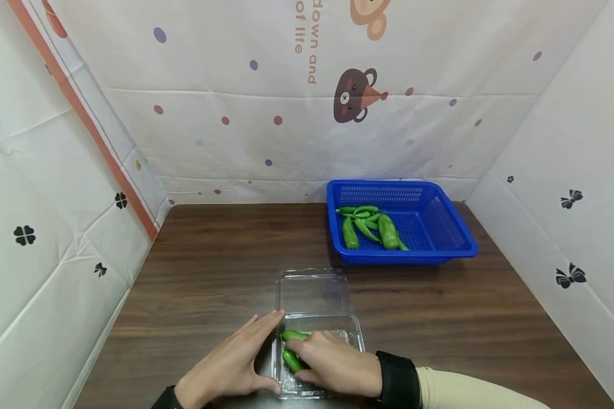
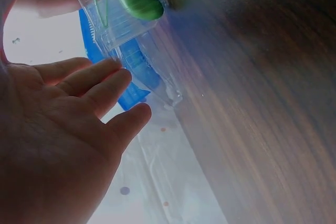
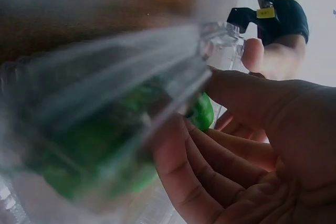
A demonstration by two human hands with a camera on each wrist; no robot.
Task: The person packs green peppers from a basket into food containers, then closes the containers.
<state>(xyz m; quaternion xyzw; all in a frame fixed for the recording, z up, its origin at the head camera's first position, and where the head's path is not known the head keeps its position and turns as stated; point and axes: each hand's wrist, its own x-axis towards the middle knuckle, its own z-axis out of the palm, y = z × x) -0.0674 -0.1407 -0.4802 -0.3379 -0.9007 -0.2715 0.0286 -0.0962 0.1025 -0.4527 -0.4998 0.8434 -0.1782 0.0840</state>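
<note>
A clear plastic box [image 1: 359,335] lies on the wooden table, its hinged lid [image 1: 312,292] folded back on the far side. Inside are green peppers, one [image 1: 294,335] near the back and another [image 1: 290,360] nearer the front. My right hand [image 1: 339,364] reaches into the box, thumb and fingers pinching a green pepper [image 3: 202,113]. Part of that pepper is hidden by the hand. Along the box's left side is my left hand [image 1: 237,359], fingers extended and thumb spread, with nothing in its grasp. In the left wrist view its palm [image 2: 58,124] faces the box.
A blue perforated basket [image 1: 409,259] stands at the back right of the table, several green peppers [image 1: 388,232] in its left half. White printed cloth [image 1: 225,147] rises behind the table and along both sides.
</note>
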